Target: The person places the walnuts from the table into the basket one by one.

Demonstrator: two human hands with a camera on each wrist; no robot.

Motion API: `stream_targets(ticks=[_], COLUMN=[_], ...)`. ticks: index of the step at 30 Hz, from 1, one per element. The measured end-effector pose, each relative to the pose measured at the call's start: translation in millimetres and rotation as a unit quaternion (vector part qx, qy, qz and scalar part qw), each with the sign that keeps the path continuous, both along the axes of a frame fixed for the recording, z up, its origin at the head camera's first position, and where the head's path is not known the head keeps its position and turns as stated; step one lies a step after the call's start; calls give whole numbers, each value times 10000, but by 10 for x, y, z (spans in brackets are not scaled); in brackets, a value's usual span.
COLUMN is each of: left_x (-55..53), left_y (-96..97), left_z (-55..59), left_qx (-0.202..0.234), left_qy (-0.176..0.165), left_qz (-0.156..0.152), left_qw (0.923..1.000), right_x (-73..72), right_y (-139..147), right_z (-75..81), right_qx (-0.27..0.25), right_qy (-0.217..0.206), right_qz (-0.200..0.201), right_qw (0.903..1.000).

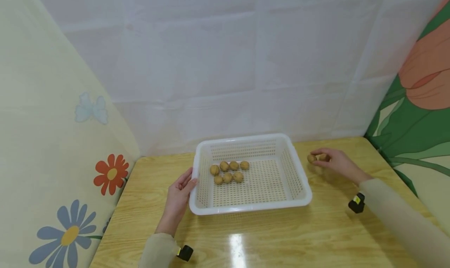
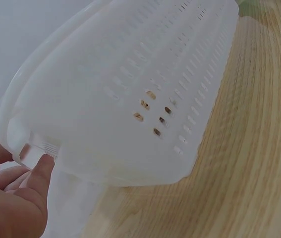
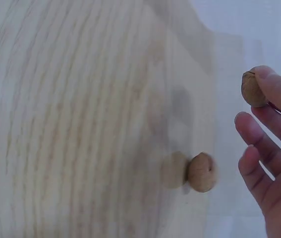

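Note:
A white plastic basket (image 1: pixel 251 209) stands on the table with several walnuts (image 1: pixel 238 177) in two rows in its left half. My left hand (image 1: pixel 178 197) grips the basket's left rim; in the left wrist view its fingers (image 2: pixel 42 173) curl around the corner edge. To the right of the basket, my right hand (image 1: pixel 332 161) pinches a walnut (image 3: pixel 252 89) between thumb and forefinger. Another walnut (image 3: pixel 201 172) lies on the table by that hand, partly covered by it in the head view.
The wooden table (image 1: pixel 140 217) meets a white cloth backdrop (image 1: pixel 211 65) behind the basket. Flower-printed cloths hang at the left (image 1: pixel 70 143) and right (image 1: pixel 422 123) sides. Dark wrist cameras (image 1: pixel 356 202) sit on both sleeves.

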State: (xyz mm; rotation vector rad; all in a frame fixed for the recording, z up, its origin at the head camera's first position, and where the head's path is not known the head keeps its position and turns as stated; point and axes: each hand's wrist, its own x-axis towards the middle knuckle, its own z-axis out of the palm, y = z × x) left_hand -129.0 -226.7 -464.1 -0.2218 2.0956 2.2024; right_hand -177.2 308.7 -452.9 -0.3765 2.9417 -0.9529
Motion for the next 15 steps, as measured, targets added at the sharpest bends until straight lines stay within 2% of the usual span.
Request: stream_targets(ticks=[8, 15], left_x=[4, 3], left_y=[-1, -2], left_z=[11, 7], left_qx=[13, 36], left_qy=[-8, -23], left_qz=[16, -24], left_qw=[10000, 10000], right_x=[126, 166], right_y=[-139, -297], right_z=[322, 588], right_qx=[-298, -295], right_qy=[-157, -199], right_qz=[195, 342], right_qw=[9992, 9988])
